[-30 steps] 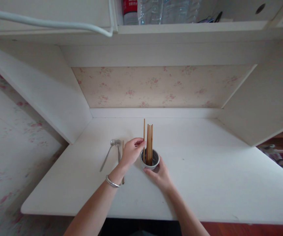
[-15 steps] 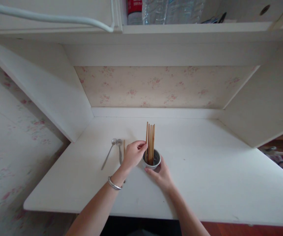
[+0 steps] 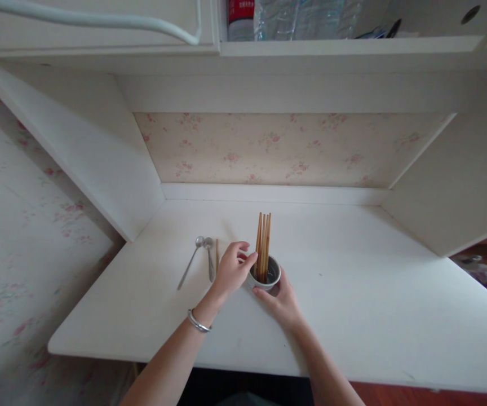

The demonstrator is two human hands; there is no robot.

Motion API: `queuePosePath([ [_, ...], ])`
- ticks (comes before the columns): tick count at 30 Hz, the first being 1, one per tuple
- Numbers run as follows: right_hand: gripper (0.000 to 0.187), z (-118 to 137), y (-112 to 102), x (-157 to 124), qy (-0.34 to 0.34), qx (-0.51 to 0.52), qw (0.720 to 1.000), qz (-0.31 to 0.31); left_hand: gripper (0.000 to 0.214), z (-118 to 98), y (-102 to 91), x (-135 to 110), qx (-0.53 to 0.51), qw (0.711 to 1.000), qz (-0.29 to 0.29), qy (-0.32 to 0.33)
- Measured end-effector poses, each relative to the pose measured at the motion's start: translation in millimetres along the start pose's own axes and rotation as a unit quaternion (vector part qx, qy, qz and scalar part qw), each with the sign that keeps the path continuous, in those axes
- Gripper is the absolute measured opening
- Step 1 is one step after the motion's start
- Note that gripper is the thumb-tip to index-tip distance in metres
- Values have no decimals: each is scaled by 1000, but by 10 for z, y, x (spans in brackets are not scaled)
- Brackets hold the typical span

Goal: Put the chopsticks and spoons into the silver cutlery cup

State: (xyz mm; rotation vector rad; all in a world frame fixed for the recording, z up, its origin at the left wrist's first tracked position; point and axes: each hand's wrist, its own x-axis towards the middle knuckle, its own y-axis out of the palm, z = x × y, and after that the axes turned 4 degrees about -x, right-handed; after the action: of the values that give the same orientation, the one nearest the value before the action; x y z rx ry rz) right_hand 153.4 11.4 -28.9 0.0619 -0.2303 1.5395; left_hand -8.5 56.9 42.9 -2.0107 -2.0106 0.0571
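Observation:
In the head view, several wooden chopsticks [image 3: 264, 242] stand upright in a small cup [image 3: 272, 282], pale outside and dark within. My right hand [image 3: 284, 301] grips the cup from its right and near side. Just left of the chopsticks is my left hand [image 3: 233, 269], its thumb and fingers parted and the thumb tip close to the nearest stick. I cannot tell whether it touches. On the tabletop to the left lie two metal spoons, one long and thin [image 3: 188, 264], the other shorter [image 3: 210, 262]. Beside them lies a single chopstick [image 3: 217, 254], partly hidden by my left hand.
The white desk [image 3: 353, 304] has side panels left and right and a floral back panel [image 3: 290, 149]. Overhead, a shelf [image 3: 332, 48] holds clear plastic bottles [image 3: 298, 20] and a red-labelled one [image 3: 240, 17]. A pale cable or bar [image 3: 100, 21] crosses the upper left.
My left hand has parted its fingers from a chopstick it was pinching in the cup. That chopstick now leans in with the others. The view has shifted slightly.

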Motion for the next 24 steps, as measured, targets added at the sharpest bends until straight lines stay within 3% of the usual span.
queuePosePath([
  [4,79,33,-16,-8,8,-11,1000,20,42,81,-4,-251,-115,992,22,-56],
  [9,73,54,-16,-17,0,10,999,44,74,142,118,-526,-178,978,108,-17],
  [16,75,99,-172,-44,4,2,994,109,69,311,281,-535,-150,987,60,-16],
  [18,78,173,-268,-93,-10,-3,998,62,70,327,297,-529,-149,988,47,-22],
  [20,73,312,-338,-168,-46,-45,996,-63,71,324,309,-521,-160,986,42,-36],
  [22,53,531,-336,-256,-92,-107,972,-187,70,309,315,-507,-175,982,47,-43],
  [24,25,814,-222,-323,-135,-152,954,-220,65,295,315,-494,-171,983,60,-39],
])
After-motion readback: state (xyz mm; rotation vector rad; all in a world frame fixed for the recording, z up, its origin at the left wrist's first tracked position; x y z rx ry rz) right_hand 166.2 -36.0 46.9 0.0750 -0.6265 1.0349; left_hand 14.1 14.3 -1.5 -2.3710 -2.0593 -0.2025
